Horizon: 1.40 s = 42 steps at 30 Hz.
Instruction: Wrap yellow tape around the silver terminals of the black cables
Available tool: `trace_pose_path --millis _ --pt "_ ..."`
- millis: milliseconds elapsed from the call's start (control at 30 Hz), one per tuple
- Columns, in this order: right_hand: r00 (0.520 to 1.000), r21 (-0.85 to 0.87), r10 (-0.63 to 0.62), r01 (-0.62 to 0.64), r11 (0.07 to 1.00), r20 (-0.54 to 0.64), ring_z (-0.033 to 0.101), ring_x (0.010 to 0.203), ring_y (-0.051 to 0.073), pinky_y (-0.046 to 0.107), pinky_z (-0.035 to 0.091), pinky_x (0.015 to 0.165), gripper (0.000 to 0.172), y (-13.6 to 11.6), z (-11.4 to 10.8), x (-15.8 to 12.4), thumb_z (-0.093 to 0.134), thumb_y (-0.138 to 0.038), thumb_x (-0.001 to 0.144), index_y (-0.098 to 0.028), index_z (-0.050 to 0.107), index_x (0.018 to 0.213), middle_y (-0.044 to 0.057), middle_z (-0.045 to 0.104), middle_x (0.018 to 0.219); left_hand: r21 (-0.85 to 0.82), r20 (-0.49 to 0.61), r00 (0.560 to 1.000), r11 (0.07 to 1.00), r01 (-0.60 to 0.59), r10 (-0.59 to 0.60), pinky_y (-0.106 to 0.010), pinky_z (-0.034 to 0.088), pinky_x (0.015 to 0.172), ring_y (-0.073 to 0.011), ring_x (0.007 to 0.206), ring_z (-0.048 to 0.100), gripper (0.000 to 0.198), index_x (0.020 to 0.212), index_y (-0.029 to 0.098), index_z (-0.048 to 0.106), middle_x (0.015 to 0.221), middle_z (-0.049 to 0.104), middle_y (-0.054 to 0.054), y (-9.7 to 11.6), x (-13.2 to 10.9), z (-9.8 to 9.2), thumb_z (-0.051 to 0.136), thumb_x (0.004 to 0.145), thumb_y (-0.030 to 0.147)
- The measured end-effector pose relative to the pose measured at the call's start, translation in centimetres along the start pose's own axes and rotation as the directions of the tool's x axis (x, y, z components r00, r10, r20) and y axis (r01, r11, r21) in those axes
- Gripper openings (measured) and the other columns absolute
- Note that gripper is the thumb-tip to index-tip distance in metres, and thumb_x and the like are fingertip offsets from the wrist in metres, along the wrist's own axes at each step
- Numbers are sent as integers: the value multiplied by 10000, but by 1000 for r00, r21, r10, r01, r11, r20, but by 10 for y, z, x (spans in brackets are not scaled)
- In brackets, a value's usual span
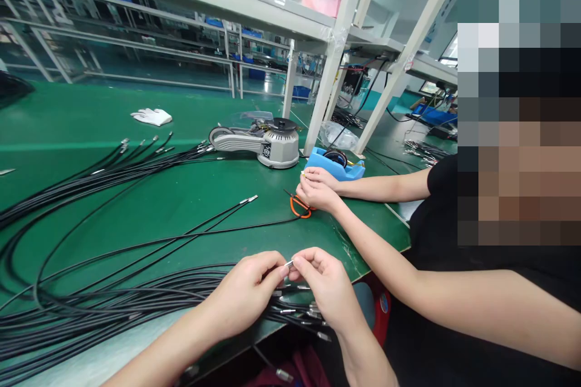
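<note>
My left hand (247, 290) and my right hand (324, 284) meet near the front edge of the green table (181, 193). Both pinch the silver metal tip (289, 263) of one black cable between their fingertips. Under my hands lies a bundle of black cables (113, 305) with silver ends, running off to the left. A co-worker's two hands (318, 188) rest farther back on the table, next to orange-handled scissors (298, 205).
A grey electric tape dispenser (267, 142) and a blue tape dispenser (336, 163) stand behind the co-worker's hands. More black cables (113, 163) fan across the left. A white glove (152, 116) lies at the back. White shelf posts (329, 66) rise from the table.
</note>
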State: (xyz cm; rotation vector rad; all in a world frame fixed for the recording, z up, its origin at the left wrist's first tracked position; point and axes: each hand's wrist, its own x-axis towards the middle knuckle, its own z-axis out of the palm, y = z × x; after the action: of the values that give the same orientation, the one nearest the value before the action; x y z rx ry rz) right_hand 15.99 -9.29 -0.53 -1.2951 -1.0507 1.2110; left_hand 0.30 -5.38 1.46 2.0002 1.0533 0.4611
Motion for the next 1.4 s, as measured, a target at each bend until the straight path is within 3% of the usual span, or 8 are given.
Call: trace_pose_path --millis 233,567,667,733,833,967,1167,1400 --pt "1000 70 24 -22 997 -17 642 664 155 269 510 676 261 6 4 -2 649 -394 788 -134 631 786 32 672 679 -44 12 1000 999 17 -16 -250 386 643 -146 672 516 312 726 184 583 689 581 16 0 -1 2 391 899 359" --pt "1000 -70 -7 6 998 -16 634 680 172 282 492 679 248 2 6 -1 628 -380 798 -134 643 771 44 673 698 59 -86 996 998 -15 20 -255 404 665 -156 696 566 316 737 190 625 721 639 -13 -3 -2 11 392 911 314" --pt "1000 -149 28 -28 988 0 626 691 197 309 484 685 281 6 -3 2 622 -422 785 -143 643 763 50 663 693 156 -54 995 985 -80 89 -259 424 730 -160 766 585 290 836 217 665 782 662 -13 -5 -4 0 404 917 316" --pt "999 -241 31 -35 970 -18 632 728 224 340 481 711 286 10 -10 5 610 -434 782 -151 654 782 68 676 746 262 -120 987 962 -72 106 -269 431 796 -169 848 590 257 929 229 664 861 672 -20 -12 -3 -17 424 912 320" --pt "997 -338 -4 -23 941 -77 640 791 249 366 477 760 281 15 -18 8 597 -417 782 -163 674 874 86 689 830 484 -275 960 870 97 46 -286 434 840 -183 906 589 256 947 223 654 925 667 -35 -30 7 -52 415 907 306" --pt "997 -317 -19 -4 948 -70 644 797 243 342 482 746 270 12 -12 7 561 -402 806 -176 677 895 77 695 819 548 -366 930 799 246 -36 -344 438 829 -233 911 593 220 863 176 655 894 653 -86 -61 41 -83 446 879 246" --pt "999 -327 -45 51 944 23 648 761 229 319 484 702 229 -3 1 11 564 -363 813 -176 686 861 67 710 801 586 -372 925 753 299 -77 -403 463 852 -182 911 594 208 892 137 613 950 636 -42 -83 81 -77 554 881 337" --pt "995 -189 -98 96 977 0 656 735 199 319 521 706 264 -17 8 62 642 -389 754 -145 695 842 73 708 781 502 -393 919 841 204 12 -330 444 748 -185 785 589 172 763 168 600 782 631 -50 -65 63 -72 458 859 182"
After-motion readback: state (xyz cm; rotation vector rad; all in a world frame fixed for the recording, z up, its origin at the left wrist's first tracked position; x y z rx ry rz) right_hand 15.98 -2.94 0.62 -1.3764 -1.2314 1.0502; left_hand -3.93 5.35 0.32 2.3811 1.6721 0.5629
